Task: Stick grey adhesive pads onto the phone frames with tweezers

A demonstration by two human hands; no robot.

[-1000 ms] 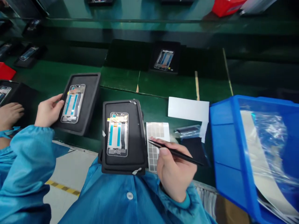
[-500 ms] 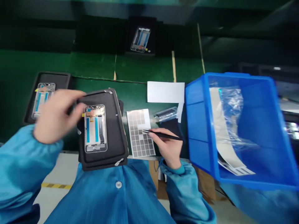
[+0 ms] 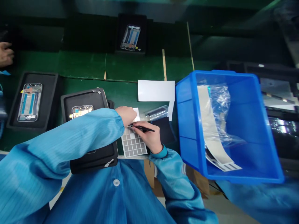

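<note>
My right hand (image 3: 149, 137) grips black tweezers (image 3: 146, 128), their tips over a white sheet of small grey square stickers (image 3: 134, 144). Across from the left reaches my left arm, and my left hand (image 3: 126, 115) lies over the upper part of that sheet, close to the tweezer tips. Its fingers are mostly hidden, so I cannot tell what they do. Under the left sleeve, a phone frame (image 3: 82, 109) with its inner parts exposed lies in a black foam tray (image 3: 105, 163); the sleeve covers most of the phone.
A blue bin (image 3: 189, 121) with plastic film and paper strips stands at right. White paper (image 3: 156, 91) and a clear plastic packet (image 3: 157, 112) lie beyond the stickers. Other phone trays sit at left (image 3: 50, 102) and far back (image 3: 142, 37). Another person's hand (image 3: 6, 54) shows at far left.
My left hand has swung right from beside the phone tray to the sticker sheet, its sleeve now covering the phone. The right hand still holds the tweezers there. Another person's hand has appeared at left.
</note>
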